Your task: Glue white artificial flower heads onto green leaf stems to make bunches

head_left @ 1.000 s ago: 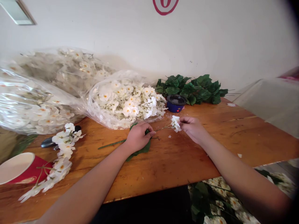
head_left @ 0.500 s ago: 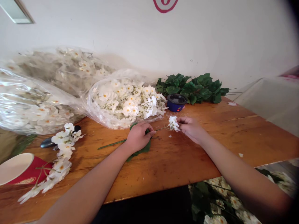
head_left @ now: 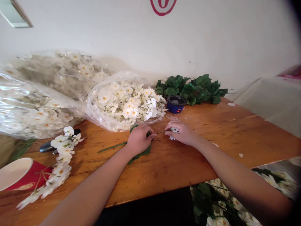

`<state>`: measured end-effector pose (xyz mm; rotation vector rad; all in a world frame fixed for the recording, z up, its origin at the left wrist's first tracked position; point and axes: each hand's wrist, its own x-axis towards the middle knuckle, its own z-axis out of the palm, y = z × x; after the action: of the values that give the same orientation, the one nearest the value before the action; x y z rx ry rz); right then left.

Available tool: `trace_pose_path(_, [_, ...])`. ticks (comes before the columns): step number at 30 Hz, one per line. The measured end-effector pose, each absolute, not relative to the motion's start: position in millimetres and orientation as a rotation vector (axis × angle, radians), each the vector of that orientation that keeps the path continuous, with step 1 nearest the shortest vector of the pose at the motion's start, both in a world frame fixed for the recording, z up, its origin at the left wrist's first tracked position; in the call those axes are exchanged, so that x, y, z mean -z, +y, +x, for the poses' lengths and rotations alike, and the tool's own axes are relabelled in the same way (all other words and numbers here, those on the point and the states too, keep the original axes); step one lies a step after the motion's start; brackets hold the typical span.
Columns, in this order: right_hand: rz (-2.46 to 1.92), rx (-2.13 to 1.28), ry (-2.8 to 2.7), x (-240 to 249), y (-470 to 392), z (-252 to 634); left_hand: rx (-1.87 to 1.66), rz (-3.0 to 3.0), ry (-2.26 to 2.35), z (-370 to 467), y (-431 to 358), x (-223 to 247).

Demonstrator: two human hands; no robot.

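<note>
My left hand (head_left: 140,138) is closed on a green leafy stem (head_left: 113,146) that lies along the table. Its leaves (head_left: 141,156) show below and behind my fingers. To the right, my right hand (head_left: 181,134) is pinched near the white artificial flower cluster (head_left: 173,138), which is partly covered by my palm and fingers. A thin stalk runs from the cluster to my left fingertips. Behind my right hand stands a small dark blue pot (head_left: 176,105) with a lit red light.
Clear plastic bags (head_left: 42,103) full of white flowers fill the back left. Green leaf stems (head_left: 197,86) lie by the wall. At left are a tipped red paper cup (head_left: 33,177) and a loose flower spray (head_left: 63,157). More flowers (head_left: 221,207) lie below the table's edge.
My right hand has slid left over the flower cluster toward the thin stalk, covering more of the petals. My left hand holds almost the same place on the leafy stem.
</note>
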<state>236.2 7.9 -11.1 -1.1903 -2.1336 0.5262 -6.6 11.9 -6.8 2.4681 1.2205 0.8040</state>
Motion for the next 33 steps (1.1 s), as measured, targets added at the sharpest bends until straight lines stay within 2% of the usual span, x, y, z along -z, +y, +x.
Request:
trace_pose_path(12, [-1.248,-0.299,-2.187,15.4,-1.7,221.7,-0.693,2.545,1.322,-2.4,10.6,8.6])
trace_pose_path(28, [-1.326,-0.451,-2.097,18.4,0.8,209.1,-0.671,2.52,1.288,-2.5,13.2,9.3])
trace_pose_path(30, [-1.288,-0.375,-2.086,10.1,-1.8,213.7,-0.707,2.43,1.254,-5.0,13.8,7.9])
trace_pose_path(33, [-1.133,-0.043,-1.952,-10.4,-16.4,217.6,-0.831,2.285,1.187,-12.9,9.2,-6.3])
